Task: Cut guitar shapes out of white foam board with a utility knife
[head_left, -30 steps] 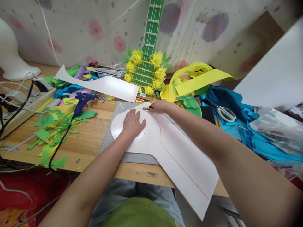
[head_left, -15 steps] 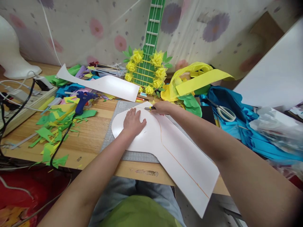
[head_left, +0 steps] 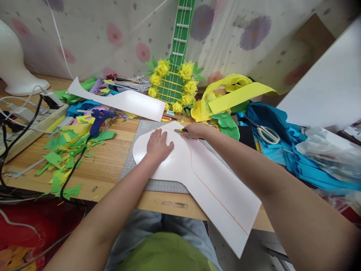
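A white board point(head_left: 220, 180) with one rounded end and an orange line drawn along it lies over a grey cutting mat point(head_left: 166, 186). My left hand point(head_left: 159, 145) rests flat on the rounded part, fingers spread. In my right hand point(head_left: 195, 130) is a yellow and black cutter point(head_left: 182, 130), its blade on the board near the curved line at the top edge. The lower right part of the board sticks out past the table's front edge.
Behind the mat stand a green guitar shape with yellow flowers point(head_left: 172, 86) and a white cut piece point(head_left: 135, 103). A blue glue gun point(head_left: 97, 122) and green scraps point(head_left: 55, 160) lie left. Scissors point(head_left: 267, 134) rest on blue paper point(head_left: 299, 165) at right, near yellow paper point(head_left: 242, 98).
My right hand and the cutter have shifted slightly to the right along the board's upper edge. My left hand stays in place on the board.
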Action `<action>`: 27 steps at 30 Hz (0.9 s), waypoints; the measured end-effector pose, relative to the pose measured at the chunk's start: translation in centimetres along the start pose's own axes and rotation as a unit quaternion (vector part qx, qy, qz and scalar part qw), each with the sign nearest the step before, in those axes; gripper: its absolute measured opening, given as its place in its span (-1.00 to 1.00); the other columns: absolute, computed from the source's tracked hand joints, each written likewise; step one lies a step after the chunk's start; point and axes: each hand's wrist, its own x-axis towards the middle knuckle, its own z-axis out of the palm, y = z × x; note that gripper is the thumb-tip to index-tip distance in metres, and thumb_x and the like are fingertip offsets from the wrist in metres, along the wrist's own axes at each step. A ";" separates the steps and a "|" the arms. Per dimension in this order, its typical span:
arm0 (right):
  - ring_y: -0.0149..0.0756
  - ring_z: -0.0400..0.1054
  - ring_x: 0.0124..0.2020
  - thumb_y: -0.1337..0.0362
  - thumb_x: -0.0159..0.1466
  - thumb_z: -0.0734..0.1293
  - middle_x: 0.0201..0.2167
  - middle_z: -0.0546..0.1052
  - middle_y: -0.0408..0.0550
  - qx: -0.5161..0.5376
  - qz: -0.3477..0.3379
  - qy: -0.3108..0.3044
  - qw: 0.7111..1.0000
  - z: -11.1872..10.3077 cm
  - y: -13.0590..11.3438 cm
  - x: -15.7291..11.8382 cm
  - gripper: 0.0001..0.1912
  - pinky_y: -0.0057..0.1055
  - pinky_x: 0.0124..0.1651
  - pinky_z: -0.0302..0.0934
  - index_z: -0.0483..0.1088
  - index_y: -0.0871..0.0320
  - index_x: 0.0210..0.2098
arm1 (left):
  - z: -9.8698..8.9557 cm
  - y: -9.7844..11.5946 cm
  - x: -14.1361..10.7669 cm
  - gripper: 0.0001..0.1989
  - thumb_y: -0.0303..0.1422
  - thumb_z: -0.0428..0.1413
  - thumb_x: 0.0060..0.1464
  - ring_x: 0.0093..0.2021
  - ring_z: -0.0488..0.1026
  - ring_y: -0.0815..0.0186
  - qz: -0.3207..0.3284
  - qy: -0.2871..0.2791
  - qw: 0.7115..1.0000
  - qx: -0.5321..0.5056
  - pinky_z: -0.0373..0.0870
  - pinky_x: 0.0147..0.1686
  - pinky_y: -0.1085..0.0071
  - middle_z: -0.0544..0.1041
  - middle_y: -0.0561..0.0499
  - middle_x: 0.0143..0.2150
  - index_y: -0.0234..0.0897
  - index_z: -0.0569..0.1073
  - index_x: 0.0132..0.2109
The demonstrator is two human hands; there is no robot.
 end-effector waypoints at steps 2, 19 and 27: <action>-0.27 0.37 -0.47 -0.09 0.24 0.07 -0.48 0.53 -0.02 0.003 -0.002 0.002 1.000 0.3 0.2 0.0 -0.51 -0.42 -0.42 0.08 0.39 0.16 -0.29 | 0.0 0.0 0.0 -0.46 -0.12 -0.08 0.08 0.29 0.01 0.13 -0.001 -0.001 1.000 -0.001 -0.08 0.25 0.23 0.14 -0.15 0.27 -0.31 0.24 0.15; -0.30 0.37 -0.54 -0.03 0.26 0.08 -0.51 0.54 0.02 0.035 0.024 -0.022 0.999 1.3 -0.5 -1.6 -0.48 -0.41 -0.40 0.13 0.46 0.25 -0.36 | -0.2 0.1 -0.1 -0.47 -0.13 -0.08 0.09 0.29 0.00 0.14 -0.005 -0.006 1.000 -0.006 -0.10 0.25 0.23 0.14 -0.16 0.27 -0.32 0.25 0.13; -0.30 0.37 -0.54 0.04 0.28 0.07 -0.53 0.54 0.04 0.041 0.038 -0.013 0.998 1.8 -1.1 -2.5 -0.47 -0.41 -0.40 0.13 0.47 0.24 -0.52 | -0.3 0.2 -0.2 -0.48 -0.12 -0.08 0.08 0.29 0.01 0.14 -0.004 -0.004 1.000 -0.007 -0.08 0.25 0.23 0.15 -0.14 0.27 -0.30 0.26 0.12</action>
